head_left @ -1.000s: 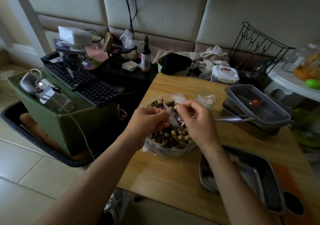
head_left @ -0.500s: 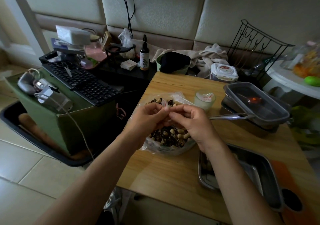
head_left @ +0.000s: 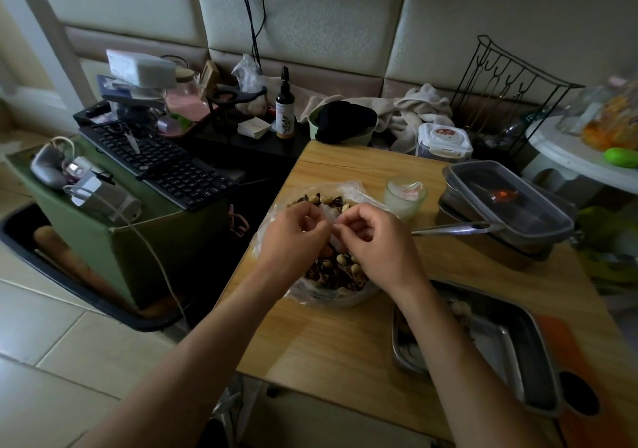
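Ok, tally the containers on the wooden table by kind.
Clear plastic bag of nuts: 1
Glass cup: 1
Lidded grey box: 1
Metal pan under it: 1
Large steel tray, contents unclear: 1
Total: 5

1. Dim, muted indoor scene; soft daylight from the left, brightest on the floor tiles [head_left: 41,330].
2. Pale sheen on the near bench [head_left: 328,337] and the metal tray [head_left: 542,361] rim.
3. Weak, soft-edged shadows only.
4. Sharpest mid-frame, at the left hand [head_left: 293,237] and right hand [head_left: 376,240].
5. Bowed lines at the edges; smeared blur at far right.
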Motion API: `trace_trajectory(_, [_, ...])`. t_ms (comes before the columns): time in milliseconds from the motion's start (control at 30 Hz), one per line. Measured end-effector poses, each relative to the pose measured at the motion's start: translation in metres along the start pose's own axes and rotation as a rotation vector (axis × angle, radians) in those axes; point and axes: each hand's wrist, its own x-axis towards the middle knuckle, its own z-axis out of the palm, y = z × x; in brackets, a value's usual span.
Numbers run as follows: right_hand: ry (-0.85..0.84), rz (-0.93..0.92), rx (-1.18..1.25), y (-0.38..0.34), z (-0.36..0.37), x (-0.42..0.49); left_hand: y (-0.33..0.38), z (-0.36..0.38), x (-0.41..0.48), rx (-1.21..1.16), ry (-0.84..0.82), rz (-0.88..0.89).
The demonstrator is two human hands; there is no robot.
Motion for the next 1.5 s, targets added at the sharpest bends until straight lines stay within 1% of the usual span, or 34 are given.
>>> trace_trajectory(100, [-0.025, -0.035, -0.073, 0.0, -0.001, -0.002, 0.002, 0.001, -0.001, 0.1, 0.047, 0.056])
trace_trajectory(167, [-0.03, -0.04, -0.116, -0.001, -0.001, -0.003, 0.002, 0.004, -0.003, 0.221, 0.09, 0.144])
trace_trajectory(233, [-0.035, -0.052, -0.147, -0.001, 0.0, -0.005, 0.003, 0.007, -0.005, 0.292, 0.116, 0.216])
trace_trajectory(333, [-0.071, -0.094, -0.161, -0.004, -0.001, -0.007, 0.003, 0.01, -0.006, 0.281, 0.121, 0.236])
trace_trajectory(433, [-0.101, -0.085, -0.14, -0.004, -0.003, -0.008, 0.0, 0.008, -0.002, 0.26, 0.115, 0.253])
trace_trajectory(533, [-0.063, -0.035, -0.146, -0.001, -0.004, -0.006, -0.005, 0.006, 0.001, 0.334, 0.13, 0.319])
trace_trajectory(600, [-0.003, -0.007, -0.152, 0.001, -0.006, -0.005, -0.006, 0.004, 0.002, 0.442, 0.156, 0.375])
trace_trajectory(667, [0.06, -0.011, -0.215, 0.002, -0.006, -0.005, -0.006, 0.004, 0.001, 0.526, 0.17, 0.413])
trace_trajectory(767, [0.098, -0.014, -0.268, -0.001, -0.006, -0.005, -0.007, 0.005, -0.001, 0.551, 0.13, 0.478])
trace_trajectory(867, [0.054, 0.04, -0.189, -0.002, -0.005, -0.005, -0.007, 0.005, 0.0, 0.556, 0.048, 0.553])
trace_trajectory(933, [0.031, 0.085, -0.094, -0.003, -0.006, -0.004, -0.008, 0.003, 0.0, 0.548, -0.061, 0.579])
trace_trajectory(1000, [-0.01, 0.151, 0.037, -0.003, -0.008, -0.003, -0.012, 0.002, 0.001, 0.607, -0.15, 0.593])
trace_trajectory(1033, [-0.044, 0.179, 0.09, -0.003, -0.009, -0.003, -0.015, 0.002, 0.001, 0.642, -0.164, 0.608])
trace_trajectory(1133, [-0.126, 0.216, 0.144, -0.002, -0.012, -0.001, -0.021, 0.002, 0.004, 0.665, -0.106, 0.633])
trace_trajectory(1200, [-0.152, 0.228, 0.179, -0.001, -0.012, 0.0, -0.021, 0.001, 0.006, 0.66, -0.051, 0.641])
trace_trajectory(1233, [-0.144, 0.228, 0.2, -0.001, -0.012, 0.0, -0.02, 0.001, 0.007, 0.661, -0.032, 0.639])
trace_trajectory(1300, [-0.076, 0.202, 0.202, -0.001, -0.012, -0.001, -0.019, 0.0, 0.007, 0.663, -0.016, 0.615])
trace_trajectory(1400, [0.018, 0.12, 0.222, -0.004, -0.015, -0.001, -0.02, 0.001, 0.007, 0.667, -0.011, 0.577])
trace_trajectory(1500, [-0.025, 0.044, 0.251, -0.005, -0.017, -0.001, -0.019, 0.002, 0.008, 0.623, -0.033, 0.523])
